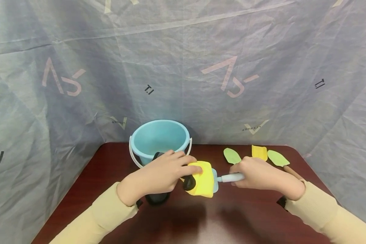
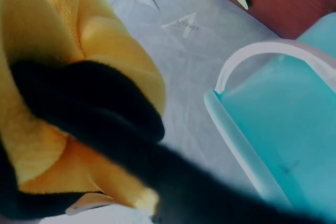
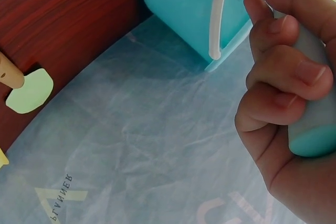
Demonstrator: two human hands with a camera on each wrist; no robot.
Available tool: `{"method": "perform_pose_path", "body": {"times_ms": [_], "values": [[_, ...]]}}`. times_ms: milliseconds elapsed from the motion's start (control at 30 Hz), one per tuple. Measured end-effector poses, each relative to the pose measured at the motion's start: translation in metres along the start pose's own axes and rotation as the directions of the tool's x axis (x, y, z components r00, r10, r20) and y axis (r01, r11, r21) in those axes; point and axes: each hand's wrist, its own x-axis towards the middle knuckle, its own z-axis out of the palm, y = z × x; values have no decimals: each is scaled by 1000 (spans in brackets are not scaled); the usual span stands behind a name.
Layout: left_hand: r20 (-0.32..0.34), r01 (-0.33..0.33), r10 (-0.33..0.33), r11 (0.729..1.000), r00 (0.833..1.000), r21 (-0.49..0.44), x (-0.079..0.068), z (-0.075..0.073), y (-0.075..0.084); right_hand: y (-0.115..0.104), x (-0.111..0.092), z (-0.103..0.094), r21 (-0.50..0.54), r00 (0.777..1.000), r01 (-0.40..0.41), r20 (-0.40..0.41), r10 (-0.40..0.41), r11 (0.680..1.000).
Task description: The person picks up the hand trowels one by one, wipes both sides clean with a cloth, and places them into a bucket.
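Observation:
My left hand (image 1: pixel 164 173) grips a bunched yellow cloth (image 1: pixel 205 179), and black parts show against the cloth in the head and left wrist views. In the right hand (image 1: pixel 259 174), curled fingers hold the pale handle (image 1: pixel 231 177) of a small tool with a light blue blade (image 1: pixel 215 181). The cloth overlaps most of that blade, hiding its shape. The handle's end is teal in the right wrist view. Both hands are over the table's middle, the left one in front of a light blue bucket (image 1: pixel 160 135).
The bucket has a white handle (image 1: pixel 134 154). At the back right of the dark red table (image 1: pixel 109 176) lie two green leaf-shaped blades, one (image 1: pixel 231 156) apart and one (image 1: pixel 277 158) with a wooden handle, and a yellow blade (image 1: pixel 259 152). A grey sheet (image 1: pixel 183 67) hangs behind.

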Motion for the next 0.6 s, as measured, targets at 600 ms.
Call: {"method": "perform_pose_path", "body": {"times_ms": [600], "values": [[87, -10, 10, 1000, 996, -1, 16, 15, 14, -3, 5, -1, -3, 1000, 16, 15, -16, 1000]]}}
